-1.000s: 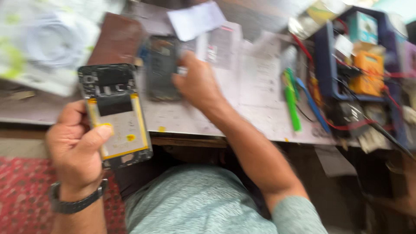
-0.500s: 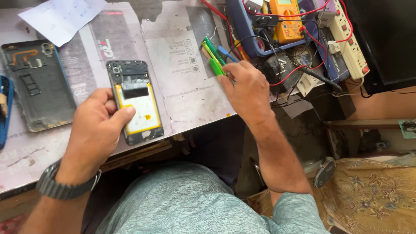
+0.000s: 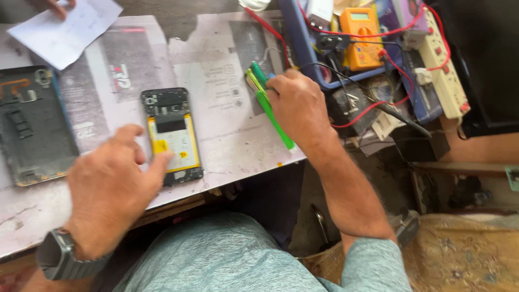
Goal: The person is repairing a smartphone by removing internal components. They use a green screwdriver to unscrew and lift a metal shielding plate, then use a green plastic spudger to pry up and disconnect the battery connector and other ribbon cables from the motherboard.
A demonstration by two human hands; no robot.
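Back cover (image 3: 32,124) already off; left hand (image 3: 111,186) splayed, fingertips steadying opened phone (image 3: 172,135). Right hand (image 3: 297,105) grip clamped on green tool (image 3: 273,113); battery still in.

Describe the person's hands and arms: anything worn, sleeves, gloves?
Both hands are bare, no gloves. The left hand has a wristwatch with a dark grey metal link band on the wrist. The right hand shows no watch, and no rings can be made out on either hand. The forearms are uncovered; a short sleeve of a light blue-grey heathered shirt ends above the right elbow.
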